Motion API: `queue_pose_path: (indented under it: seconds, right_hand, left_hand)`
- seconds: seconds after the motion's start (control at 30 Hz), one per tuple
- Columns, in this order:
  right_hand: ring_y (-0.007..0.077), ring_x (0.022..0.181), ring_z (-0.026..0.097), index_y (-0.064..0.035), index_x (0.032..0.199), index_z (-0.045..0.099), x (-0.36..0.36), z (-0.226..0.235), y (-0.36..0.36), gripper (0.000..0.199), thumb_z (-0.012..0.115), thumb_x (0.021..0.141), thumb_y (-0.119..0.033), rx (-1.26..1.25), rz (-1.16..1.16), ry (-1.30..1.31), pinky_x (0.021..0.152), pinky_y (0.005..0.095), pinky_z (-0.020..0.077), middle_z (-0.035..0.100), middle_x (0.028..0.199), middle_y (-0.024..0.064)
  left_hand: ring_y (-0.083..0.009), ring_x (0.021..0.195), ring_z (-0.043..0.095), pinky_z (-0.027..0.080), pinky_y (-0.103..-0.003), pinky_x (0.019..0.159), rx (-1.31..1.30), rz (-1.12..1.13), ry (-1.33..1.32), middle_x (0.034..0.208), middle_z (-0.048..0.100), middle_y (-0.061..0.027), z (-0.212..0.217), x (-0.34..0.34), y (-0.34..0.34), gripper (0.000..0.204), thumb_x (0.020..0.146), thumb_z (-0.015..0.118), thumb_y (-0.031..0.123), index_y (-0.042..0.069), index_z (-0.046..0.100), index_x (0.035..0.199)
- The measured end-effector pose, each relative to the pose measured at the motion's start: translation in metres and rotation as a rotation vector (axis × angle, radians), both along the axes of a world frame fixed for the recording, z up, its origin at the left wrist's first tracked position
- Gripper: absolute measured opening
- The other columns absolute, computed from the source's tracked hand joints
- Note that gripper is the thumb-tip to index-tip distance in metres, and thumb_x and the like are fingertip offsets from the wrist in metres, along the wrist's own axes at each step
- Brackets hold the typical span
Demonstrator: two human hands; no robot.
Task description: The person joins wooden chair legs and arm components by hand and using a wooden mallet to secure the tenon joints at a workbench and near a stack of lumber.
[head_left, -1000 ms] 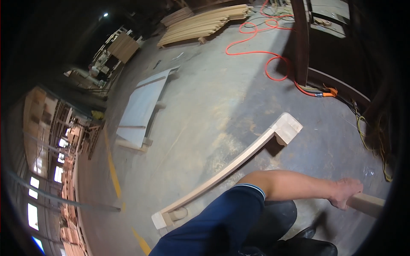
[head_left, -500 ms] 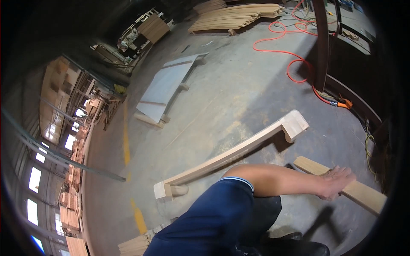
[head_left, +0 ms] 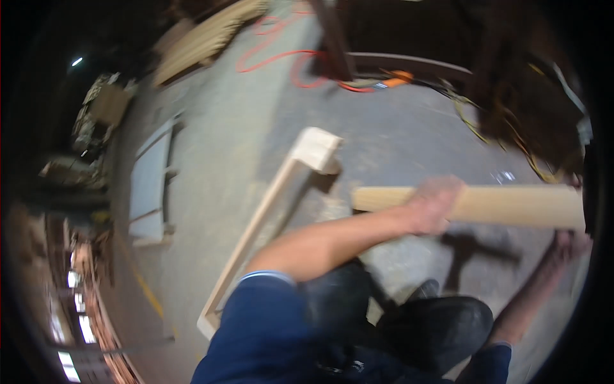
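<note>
A pale wooden board point(head_left: 511, 206) stretches across the right of the head view, held above the floor. My left hand point(head_left: 438, 203) is closed around its left part, blurred by motion. At the board's far right end, my right hand point(head_left: 571, 243) has its fingers wrapped about the lower edge, partly cut off by the dark rim of the picture. To the left of my left forearm, a long light wooden frame piece point(head_left: 256, 224) with a blocky end point(head_left: 318, 148) lies on the floor.
An orange hose point(head_left: 307, 57) trails over the concrete toward a dark metal post point(head_left: 332, 38). Yellow cables point(head_left: 531, 153) hang at the right. A grey-white sheet point(head_left: 148, 185) on wooden supports lies left, with stacked planks point(head_left: 211, 38) beyond. My dark shoes point(head_left: 441, 326) are below.
My view has swung to the right, so the floor items sit further left. The board now appears level rather than slanting. My right hand has come into view at its right end.
</note>
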State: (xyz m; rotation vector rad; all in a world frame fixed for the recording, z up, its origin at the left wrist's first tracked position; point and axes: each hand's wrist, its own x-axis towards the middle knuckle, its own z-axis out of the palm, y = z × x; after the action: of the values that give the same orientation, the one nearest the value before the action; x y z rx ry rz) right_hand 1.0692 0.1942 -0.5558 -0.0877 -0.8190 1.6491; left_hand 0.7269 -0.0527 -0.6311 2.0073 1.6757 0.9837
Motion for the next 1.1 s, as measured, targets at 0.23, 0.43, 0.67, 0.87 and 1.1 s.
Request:
queue_pose_path:
  seconds: [0.23,0.43,0.67,0.87,1.1]
  right_hand:
    - [0.0456,0.139,0.042,0.0135,0.137,0.040,0.014,0.002,-0.047,0.060,0.042,0.103,-0.036,-0.073,-0.099,-0.045,0.122,0.0557,0.0337,0.049,0.137,0.0303]
    - [0.0444,0.131,0.049,0.0163,0.133,0.041,0.052,-0.035,-0.057,0.059,0.040,0.104,-0.036,-0.346,-0.354,-0.149,0.123,0.0553,0.0349,0.052,0.130,0.0308]
    - [0.0434,0.127,0.048,0.0105,0.140,0.039,0.045,0.022,-0.039,0.063,0.053,0.101,-0.037,0.060,-0.047,-0.137,0.122,0.0560,0.0329,0.049,0.130,0.0276]
    - [0.0371,0.144,0.040,0.0052,0.157,0.027,-0.092,0.115,-0.077,0.072,0.052,0.104,-0.036,0.110,-0.487,-0.444,0.125,0.0464,0.0302,0.033,0.159,0.0267]
    - [0.0248,0.096,0.062,0.0005,0.138,0.050,-0.196,0.124,-0.084,0.075,0.057,0.098,-0.063,0.253,0.508,-0.594,0.091,0.0395,0.0556,0.060,0.110,0.0128]
  left_hand:
    - [-0.0325,0.098,0.060,0.049,-0.045,0.084,0.082,-0.013,0.228,0.102,0.057,-0.0134,0.025,-0.003,0.016,0.058,0.063,0.076,0.006,0.004,0.053,0.116]
    - [-0.0325,0.100,0.060,0.048,-0.045,0.085,0.022,-0.064,0.234,0.104,0.057,-0.0136,0.012,-0.008,0.015,0.053,0.067,0.074,0.007,0.005,0.054,0.116]
    - [-0.0356,0.108,0.059,0.049,-0.047,0.089,-0.015,-0.088,0.147,0.112,0.057,-0.0175,0.003,0.009,0.008,0.057,0.074,0.084,0.022,0.004,0.052,0.117]
    - [-0.0377,0.112,0.060,0.050,-0.047,0.097,-0.314,-0.198,-0.169,0.116,0.061,-0.0206,0.028,0.014,0.011,0.061,0.078,0.088,0.031,0.001,0.052,0.118]
    - [-0.0246,0.114,0.064,0.052,-0.039,0.100,-0.332,-0.358,-0.955,0.124,0.067,-0.0159,0.049,0.036,0.005,0.062,0.087,0.077,0.018,-0.001,0.051,0.140]
